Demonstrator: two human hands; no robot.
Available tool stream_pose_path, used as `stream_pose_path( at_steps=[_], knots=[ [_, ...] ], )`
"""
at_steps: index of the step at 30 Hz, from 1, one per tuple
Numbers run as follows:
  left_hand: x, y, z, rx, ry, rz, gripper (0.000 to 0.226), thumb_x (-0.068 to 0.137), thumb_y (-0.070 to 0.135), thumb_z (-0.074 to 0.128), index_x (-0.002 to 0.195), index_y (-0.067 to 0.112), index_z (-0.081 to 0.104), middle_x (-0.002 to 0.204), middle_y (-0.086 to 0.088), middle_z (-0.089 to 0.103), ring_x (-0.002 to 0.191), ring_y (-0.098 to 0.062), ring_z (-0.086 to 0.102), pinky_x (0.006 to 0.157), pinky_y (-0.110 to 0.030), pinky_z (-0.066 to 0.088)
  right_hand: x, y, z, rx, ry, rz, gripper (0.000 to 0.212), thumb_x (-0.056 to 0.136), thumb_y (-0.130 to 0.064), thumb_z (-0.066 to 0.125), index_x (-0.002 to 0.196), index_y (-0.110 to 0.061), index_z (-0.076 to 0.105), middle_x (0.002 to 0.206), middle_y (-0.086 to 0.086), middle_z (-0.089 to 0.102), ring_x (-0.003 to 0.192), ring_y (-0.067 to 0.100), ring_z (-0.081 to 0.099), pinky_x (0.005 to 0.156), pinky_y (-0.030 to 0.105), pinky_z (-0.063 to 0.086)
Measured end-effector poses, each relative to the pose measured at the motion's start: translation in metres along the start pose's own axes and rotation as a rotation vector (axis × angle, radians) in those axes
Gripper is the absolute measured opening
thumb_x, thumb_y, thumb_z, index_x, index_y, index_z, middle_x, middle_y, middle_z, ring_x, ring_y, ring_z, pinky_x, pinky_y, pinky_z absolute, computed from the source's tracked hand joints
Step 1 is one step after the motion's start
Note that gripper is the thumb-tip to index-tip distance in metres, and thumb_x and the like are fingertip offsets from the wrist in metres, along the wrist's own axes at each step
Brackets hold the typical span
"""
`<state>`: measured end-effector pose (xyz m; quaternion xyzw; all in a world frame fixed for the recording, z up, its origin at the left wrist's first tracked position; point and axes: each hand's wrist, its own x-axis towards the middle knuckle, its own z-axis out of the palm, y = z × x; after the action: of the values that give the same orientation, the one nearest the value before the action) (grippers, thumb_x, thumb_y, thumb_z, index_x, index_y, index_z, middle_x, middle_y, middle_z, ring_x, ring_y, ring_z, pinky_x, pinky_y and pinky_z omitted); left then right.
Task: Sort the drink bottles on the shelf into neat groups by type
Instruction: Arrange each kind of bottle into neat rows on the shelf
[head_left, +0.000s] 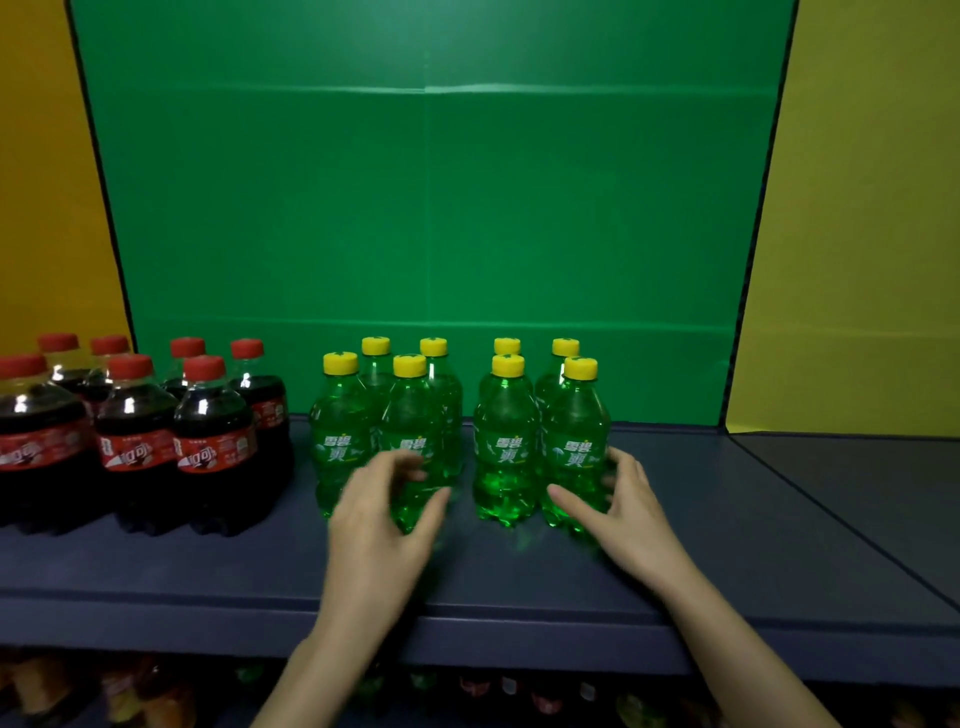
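Observation:
Several green soda bottles with yellow caps stand on the dark blue shelf (727, 545) in two clusters, a left cluster (340, 441) and a right cluster (506, 452). Several red-capped cola bottles (137, 441) are grouped at the left. My left hand (384, 514) hovers against the front right bottle (415, 410) of the left cluster, with fingers spread and loosely curved and slightly blurred. My right hand (623, 504) wraps the front right bottle (576, 441) of the right cluster, thumb across its lower front and fingers round its right side.
A green back panel (426, 208) closes the shelf behind, with yellow panels (857, 234) at both sides. A seam (831, 509) divides the shelf at the right, with bare board beyond. A lower shelf (156, 691) below holds dim, blurred goods.

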<state>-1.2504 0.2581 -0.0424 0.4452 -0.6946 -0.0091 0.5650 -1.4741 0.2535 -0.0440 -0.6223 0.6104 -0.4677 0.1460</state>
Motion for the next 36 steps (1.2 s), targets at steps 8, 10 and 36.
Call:
stream_pose_path(
  at_steps=[8,10,36],
  knots=[
    [0.039,-0.054,-0.043,-0.038,-0.08,-0.209,0.11,0.051,0.037,0.083,0.137,0.006,0.023,0.137,-0.011,0.031,0.128,-0.023,0.034,0.106,-0.026,0.026,0.006,-0.005,-0.004,0.292,-0.027,0.067,0.112,0.047,-0.061,0.075,0.14,-0.028,0.022,0.149,-0.002,0.029,0.135,0.013,0.032,0.112,0.035,0.028],
    [0.046,-0.063,-0.043,-0.127,-0.185,-0.281,0.117,0.05,0.036,0.085,0.142,0.011,0.017,0.146,-0.009,0.025,0.133,-0.02,0.03,0.109,-0.027,0.023,0.008,-0.007,-0.005,0.356,-0.061,0.092,0.117,0.046,-0.057,0.077,0.143,-0.029,0.018,0.152,-0.001,0.026,0.138,0.015,0.028,0.115,0.037,0.024],
    [0.07,-0.09,-0.022,-0.642,-0.517,-0.473,0.068,0.057,0.0,0.082,0.111,0.025,0.049,0.108,0.004,0.064,0.091,-0.001,0.063,0.063,-0.007,0.048,0.019,-0.015,0.002,0.378,-0.181,0.082,0.13,0.031,-0.071,0.079,0.142,-0.026,0.027,0.136,-0.006,0.049,0.124,0.014,0.048,0.112,0.042,0.032]
  ],
)
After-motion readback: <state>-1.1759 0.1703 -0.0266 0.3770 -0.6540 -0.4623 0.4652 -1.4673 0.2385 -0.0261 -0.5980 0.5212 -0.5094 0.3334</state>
